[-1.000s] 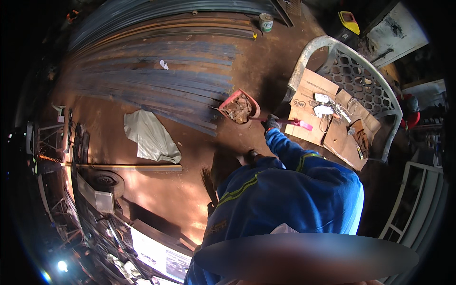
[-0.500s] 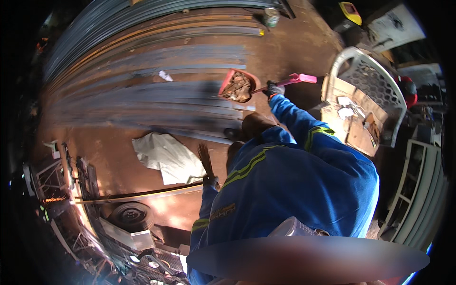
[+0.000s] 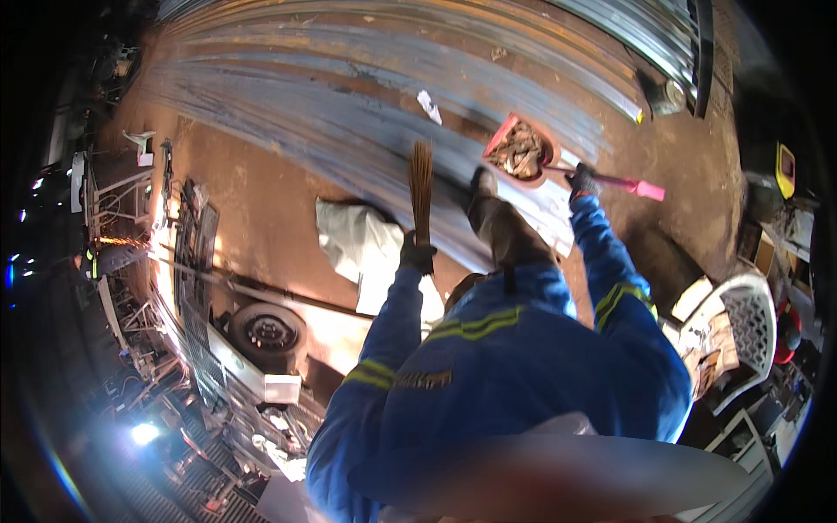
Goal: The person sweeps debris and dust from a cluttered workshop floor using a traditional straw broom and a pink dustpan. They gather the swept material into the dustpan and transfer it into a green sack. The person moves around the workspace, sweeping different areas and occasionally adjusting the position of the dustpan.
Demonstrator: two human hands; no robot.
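Note:
My left hand [image 3: 417, 254], in a dark glove, grips a short straw broom [image 3: 421, 185] that points up and away from me. My right hand [image 3: 581, 181], also gloved, holds the pink handle of a red dustpan [image 3: 521, 153] filled with brown debris. The dustpan hangs above long grey metal bars [image 3: 349, 78] laid on the dirt floor. My blue work suit with yellow stripes [image 3: 514, 366] fills the lower middle, and one dark boot [image 3: 497, 218] steps forward between my arms.
A crumpled white sheet [image 3: 357, 248] lies on the ground by the broom. A white plastic chair [image 3: 741, 336] with cardboard stands at right. A wheel [image 3: 270, 331] and a metal frame [image 3: 187, 261] lie at left. A small tin [image 3: 671, 94] sits at the far right.
The view has swung, so the chair moved to the lower right. My left hand has lifted the broom up in front of me. The loaded dustpan stays raised in my right hand.

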